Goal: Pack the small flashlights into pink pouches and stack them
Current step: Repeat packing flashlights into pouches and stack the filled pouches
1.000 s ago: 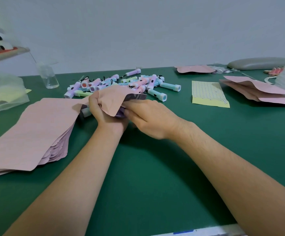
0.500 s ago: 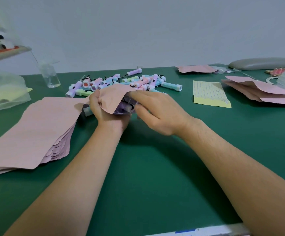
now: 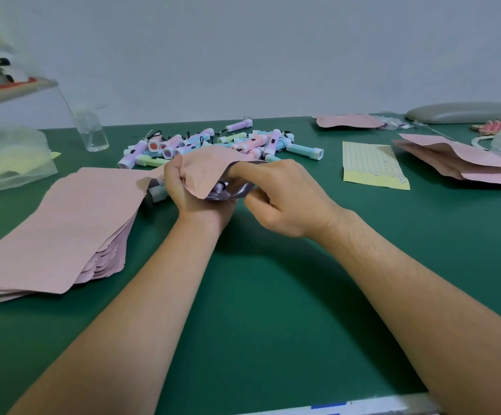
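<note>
My left hand point(image 3: 186, 195) grips a pink pouch point(image 3: 210, 169) by its mouth, above the green table point(image 3: 273, 295). Inside the silvery opening, a small flashlight point(image 3: 220, 187) shows partly. My right hand point(image 3: 285, 199) holds the pouch's right edge, with the index finger stretched along the rim and the thumb below. A pile of pastel flashlights point(image 3: 228, 143) lies just behind the hands. To the left sits a thick stack of flat pink pouches point(image 3: 63, 229). More pink pouches point(image 3: 459, 163) lie at the right.
A clear plastic bottle point(image 3: 91, 130) stands at the back left beside a plastic bag point(image 3: 6, 157). A yellow dotted sheet point(image 3: 372, 167) lies right of the flashlights. One pink pouch point(image 3: 348, 121) and a grey oval object point(image 3: 462, 112) rest at the far edge.
My right hand has drawn back out of the pouch mouth to its right edge. The flashlight now sits inside the opening. The pouch mouth has opened wider.
</note>
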A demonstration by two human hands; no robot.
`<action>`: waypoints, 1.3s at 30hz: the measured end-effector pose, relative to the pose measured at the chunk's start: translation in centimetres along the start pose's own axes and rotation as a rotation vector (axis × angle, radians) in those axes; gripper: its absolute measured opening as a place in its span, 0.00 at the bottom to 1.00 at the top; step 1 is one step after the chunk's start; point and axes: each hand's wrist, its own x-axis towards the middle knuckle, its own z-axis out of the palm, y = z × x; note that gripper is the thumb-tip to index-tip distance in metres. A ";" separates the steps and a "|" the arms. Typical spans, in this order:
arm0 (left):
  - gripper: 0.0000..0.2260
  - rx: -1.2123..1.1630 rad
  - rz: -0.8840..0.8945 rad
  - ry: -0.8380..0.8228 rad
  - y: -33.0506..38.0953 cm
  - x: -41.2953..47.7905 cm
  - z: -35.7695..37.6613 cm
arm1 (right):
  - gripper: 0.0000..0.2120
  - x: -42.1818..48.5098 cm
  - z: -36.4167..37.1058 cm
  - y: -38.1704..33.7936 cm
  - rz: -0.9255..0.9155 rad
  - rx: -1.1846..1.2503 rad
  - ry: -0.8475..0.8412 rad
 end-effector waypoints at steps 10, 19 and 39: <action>0.16 -0.016 -0.009 -0.093 0.0 -0.2 0.0 | 0.15 -0.1 -0.1 -0.4 -0.015 0.032 0.067; 0.26 0.015 -0.064 -0.115 -0.9 -0.2 0.2 | 0.20 -0.1 1.1 0.3 0.085 -0.132 -0.211; 0.22 0.083 -0.069 -0.115 -0.7 -0.4 1.0 | 0.10 -0.4 0.3 0.9 -0.109 -0.010 0.219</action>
